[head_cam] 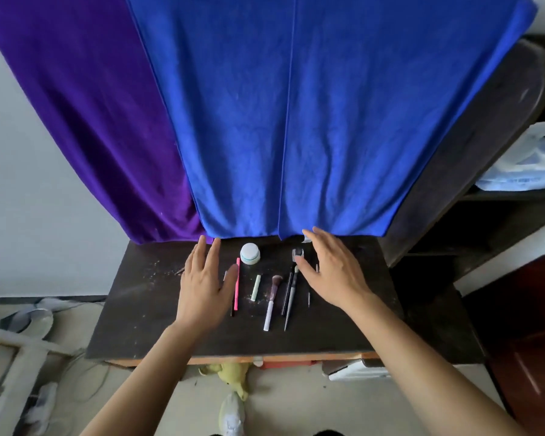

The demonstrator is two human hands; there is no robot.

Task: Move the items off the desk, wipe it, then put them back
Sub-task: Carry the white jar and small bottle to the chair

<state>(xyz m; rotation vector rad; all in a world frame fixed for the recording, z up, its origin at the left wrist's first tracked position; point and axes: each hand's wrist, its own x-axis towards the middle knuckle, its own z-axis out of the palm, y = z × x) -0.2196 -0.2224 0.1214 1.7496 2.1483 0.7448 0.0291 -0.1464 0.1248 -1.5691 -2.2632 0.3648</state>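
A dark desk carries a row of small cosmetic items. A white round jar stands near the back. In front of it lie a pink pencil, a pale green stick, a makeup brush with a white handle and dark thin brushes. A small dark item sits by my right thumb. My left hand hovers flat, fingers spread, left of the pink pencil. My right hand is spread over the right-hand items, holding nothing. Pale dust specks mark the desk's left part.
Blue and purple cloths hang behind the desk down to its back edge. A dark shelf unit with a plastic bag stands at the right. On the floor lie shoes, a yellow-green toy and cables at the left.
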